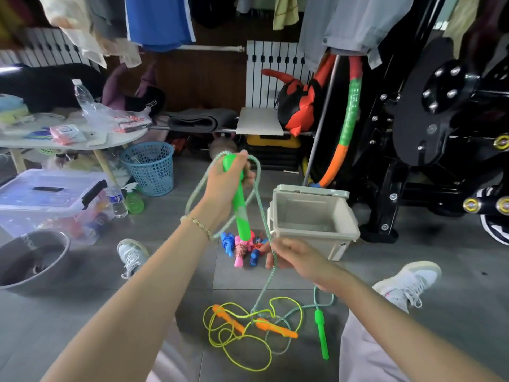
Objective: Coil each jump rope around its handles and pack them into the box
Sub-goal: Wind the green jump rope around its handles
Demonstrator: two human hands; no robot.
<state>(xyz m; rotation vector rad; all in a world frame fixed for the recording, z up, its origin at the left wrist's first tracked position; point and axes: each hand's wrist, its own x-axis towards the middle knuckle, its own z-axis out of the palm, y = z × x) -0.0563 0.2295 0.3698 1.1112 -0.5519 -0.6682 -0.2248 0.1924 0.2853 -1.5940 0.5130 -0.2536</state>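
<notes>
left hand [226, 186] gripping green handle [240, 213], right hand [293, 256] pinching rope [264, 216], black fabric [150, 98] reading FITNESS

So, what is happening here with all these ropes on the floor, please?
A person is coiling a green rope. The left hand grips one handle upright, with rope looped about it; the right hand pinches the rope lower down. The other handle lies on the floor, beside a loose orange rope. A few coiled ropes lie next to the box, which is open and holds nothing yet.
</notes>
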